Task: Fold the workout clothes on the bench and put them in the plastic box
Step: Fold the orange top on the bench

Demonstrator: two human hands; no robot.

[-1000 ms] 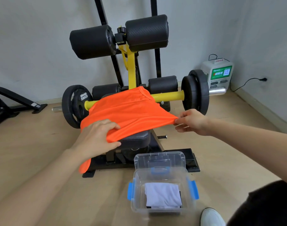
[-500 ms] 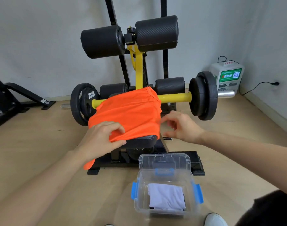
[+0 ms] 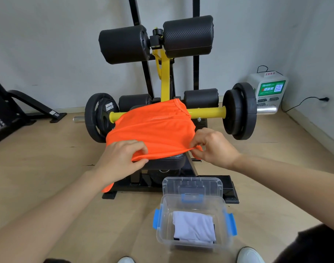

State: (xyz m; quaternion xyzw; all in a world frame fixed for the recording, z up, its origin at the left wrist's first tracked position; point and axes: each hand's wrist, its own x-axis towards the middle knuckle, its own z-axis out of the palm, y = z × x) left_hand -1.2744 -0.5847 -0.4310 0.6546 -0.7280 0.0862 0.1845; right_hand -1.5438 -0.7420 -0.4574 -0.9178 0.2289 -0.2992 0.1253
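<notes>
A: First entry, please: the garment.

B: We enter one orange shirt (image 3: 152, 130), draped over the black bench pad (image 3: 168, 162). Its far end lies up against the yellow bar (image 3: 206, 112), and its left edge hangs past the pad toward the floor.

A: And the hands?

B: We record both at the near hem. The left hand (image 3: 120, 158) reaches in from the near left, fingers curled over the cloth and thumb beneath, gripping a bunched fold. The right hand (image 3: 213, 147) comes in from the near right, wrist bent, thumb and fingertips pinching the hem at the pad's right corner. The hem runs stretched between the two hands.

A: The container?

B: We list one clear plastic box (image 3: 162, 234) on the floor, nearer to us than the bench, with blue latches (image 3: 156, 218) on its sides. Its lid (image 3: 192, 184) stands on edge just beyond the far wall of the box. Inside lies a folded white garment (image 3: 193, 227) over something dark.

A: Any writing?

B: We read "HAMMER" in white on the left weight plate (image 3: 99, 118); the line below it we cannot make out. The white charging unit (image 3: 268, 90) by the far right wall carries a green label with a QR code, its characters too small for us to read.
</notes>
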